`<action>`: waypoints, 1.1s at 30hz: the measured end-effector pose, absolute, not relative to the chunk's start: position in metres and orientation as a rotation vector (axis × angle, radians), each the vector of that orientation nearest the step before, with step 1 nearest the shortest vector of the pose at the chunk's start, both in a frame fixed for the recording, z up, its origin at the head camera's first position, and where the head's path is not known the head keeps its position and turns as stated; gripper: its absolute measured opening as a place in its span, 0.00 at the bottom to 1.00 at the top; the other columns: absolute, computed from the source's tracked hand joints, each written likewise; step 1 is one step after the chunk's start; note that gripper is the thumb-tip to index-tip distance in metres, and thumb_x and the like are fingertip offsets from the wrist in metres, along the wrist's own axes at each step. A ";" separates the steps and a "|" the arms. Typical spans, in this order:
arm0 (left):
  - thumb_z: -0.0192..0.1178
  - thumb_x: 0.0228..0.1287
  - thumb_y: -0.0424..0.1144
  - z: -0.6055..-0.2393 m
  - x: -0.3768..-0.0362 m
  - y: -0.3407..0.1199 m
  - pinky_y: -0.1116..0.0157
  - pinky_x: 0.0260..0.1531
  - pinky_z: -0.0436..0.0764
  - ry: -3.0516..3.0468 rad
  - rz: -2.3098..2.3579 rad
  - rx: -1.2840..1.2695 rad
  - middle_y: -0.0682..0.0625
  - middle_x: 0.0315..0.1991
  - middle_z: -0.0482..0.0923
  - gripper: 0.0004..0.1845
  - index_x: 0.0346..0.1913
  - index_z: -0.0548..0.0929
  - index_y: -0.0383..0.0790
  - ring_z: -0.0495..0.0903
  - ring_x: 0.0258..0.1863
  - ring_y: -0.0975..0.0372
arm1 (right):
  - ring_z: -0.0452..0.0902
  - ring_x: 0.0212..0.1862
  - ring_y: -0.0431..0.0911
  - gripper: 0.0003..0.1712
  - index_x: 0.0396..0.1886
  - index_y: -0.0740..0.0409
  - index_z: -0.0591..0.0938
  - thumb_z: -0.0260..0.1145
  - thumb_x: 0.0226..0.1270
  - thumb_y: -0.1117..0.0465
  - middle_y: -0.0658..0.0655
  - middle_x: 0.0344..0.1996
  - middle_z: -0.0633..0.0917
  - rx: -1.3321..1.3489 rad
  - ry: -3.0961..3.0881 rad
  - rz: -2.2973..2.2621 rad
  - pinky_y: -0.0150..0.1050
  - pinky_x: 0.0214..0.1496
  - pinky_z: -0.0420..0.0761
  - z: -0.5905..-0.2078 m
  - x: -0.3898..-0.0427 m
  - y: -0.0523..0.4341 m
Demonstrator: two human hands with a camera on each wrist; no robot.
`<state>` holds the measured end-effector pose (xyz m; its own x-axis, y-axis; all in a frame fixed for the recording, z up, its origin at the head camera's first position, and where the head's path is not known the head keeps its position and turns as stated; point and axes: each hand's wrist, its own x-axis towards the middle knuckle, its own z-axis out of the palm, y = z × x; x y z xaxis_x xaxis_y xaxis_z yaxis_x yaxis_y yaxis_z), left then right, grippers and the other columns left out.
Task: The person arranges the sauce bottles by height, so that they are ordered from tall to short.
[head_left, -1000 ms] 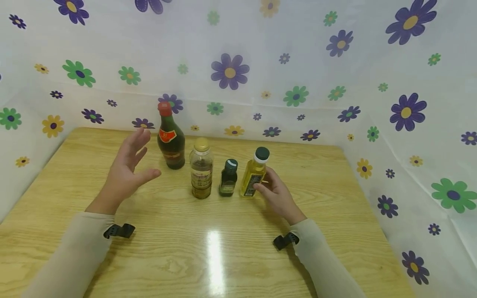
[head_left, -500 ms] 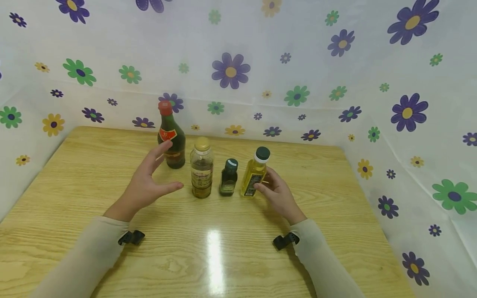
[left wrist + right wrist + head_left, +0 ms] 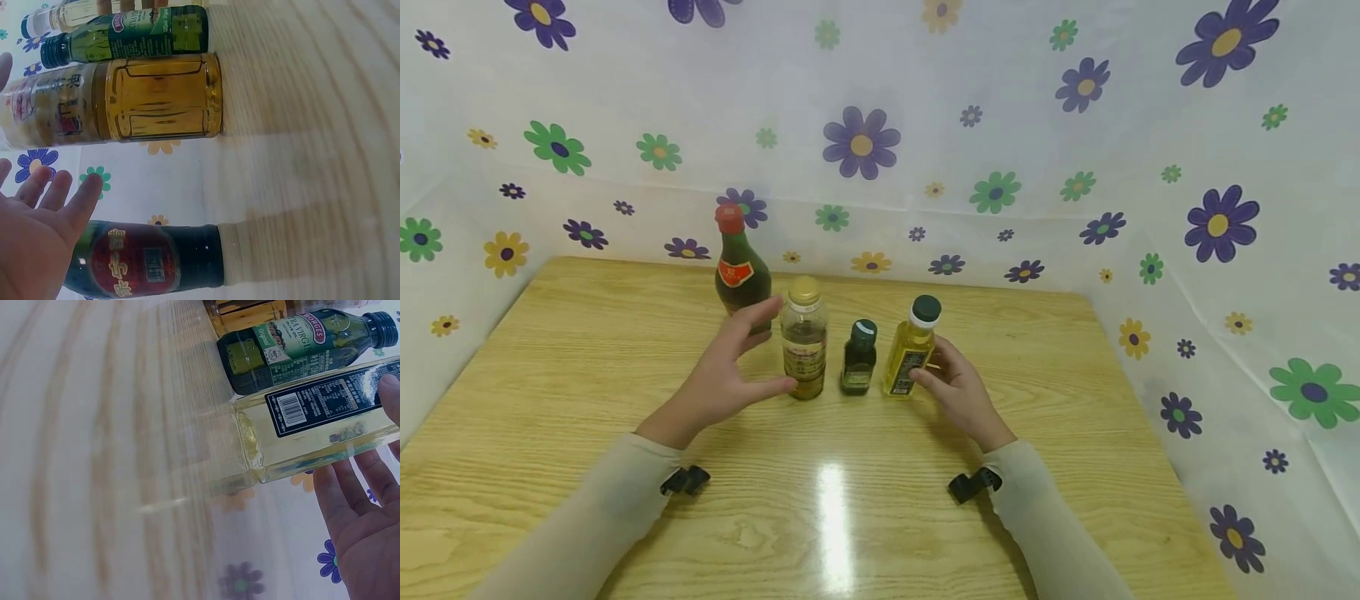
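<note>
The right hand holds the yellow oil bottle, thumb on its dark printed label and fingers behind; this grip is closed about as far as the bottle's width. The bottle, with a dark green cap over a white collar, leans to the right in the head view; whether its base rests flat on the table is hard to tell.

The left hand has its grip wide, thumb and fingers spread, with nothing held. It is at the near left side of the yellow-capped clear bottle, which stands upright with amber liquid inside. The thumb tip overlaps that bottle's lower edge in the head view, but contact cannot be made out.

Between the clear bottle and the yellow one stands the small green olive oil bottle, its label reading "Borges" and "Original" from the right wrist. Behind the left hand's fingers is the red-capped dark bottle, partly hidden from the head camera. A white flower-printed sheet covers the wall behind the table.
</note>
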<state>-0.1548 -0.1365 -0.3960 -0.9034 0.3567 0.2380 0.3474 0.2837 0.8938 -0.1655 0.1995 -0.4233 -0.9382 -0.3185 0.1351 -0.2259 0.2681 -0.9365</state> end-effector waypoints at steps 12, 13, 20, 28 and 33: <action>0.68 0.56 0.47 -0.414 -0.168 -0.123 0.49 0.62 0.69 2.477 1.792 0.654 0.57 0.66 0.61 0.45 0.72 0.52 0.66 0.63 0.66 0.59 | 0.72 0.60 0.55 0.30 0.69 0.55 0.65 0.60 0.68 0.65 0.61 0.61 0.73 -0.520 2.445 -1.783 0.41 0.60 0.74 -0.424 -0.167 0.199; 0.68 0.56 0.47 -0.417 -0.170 -0.123 0.48 0.61 0.68 2.482 1.801 0.660 0.57 0.65 0.62 0.45 0.72 0.52 0.66 0.63 0.65 0.59 | 0.72 0.60 0.55 0.30 0.69 0.55 0.65 0.61 0.68 0.65 0.61 0.61 0.73 -0.518 2.444 -1.786 0.41 0.60 0.74 -0.425 -0.167 0.199; 0.68 0.57 0.42 -0.417 -0.173 -0.119 0.50 0.60 0.71 2.525 1.829 0.630 0.54 0.62 0.66 0.44 0.72 0.54 0.61 0.65 0.63 0.58 | 0.72 0.60 0.54 0.31 0.69 0.55 0.65 0.61 0.68 0.65 0.61 0.61 0.73 -0.521 2.434 -1.798 0.41 0.60 0.75 -0.426 -0.166 0.200; 0.69 0.56 0.41 -0.412 -0.173 -0.117 0.49 0.56 0.74 2.634 1.769 0.634 0.52 0.60 0.67 0.44 0.71 0.56 0.58 0.68 0.60 0.57 | 0.72 0.60 0.55 0.31 0.69 0.55 0.64 0.60 0.68 0.65 0.62 0.61 0.73 -0.520 2.433 -1.793 0.43 0.60 0.75 -0.425 -0.164 0.198; 0.69 0.55 0.45 -0.409 -0.174 -0.117 0.50 0.53 0.77 2.672 1.748 0.651 0.51 0.56 0.69 0.42 0.70 0.57 0.57 0.70 0.57 0.57 | 0.72 0.60 0.54 0.31 0.69 0.55 0.64 0.60 0.68 0.66 0.62 0.61 0.73 -0.526 2.445 -1.790 0.41 0.60 0.75 -0.425 -0.165 0.198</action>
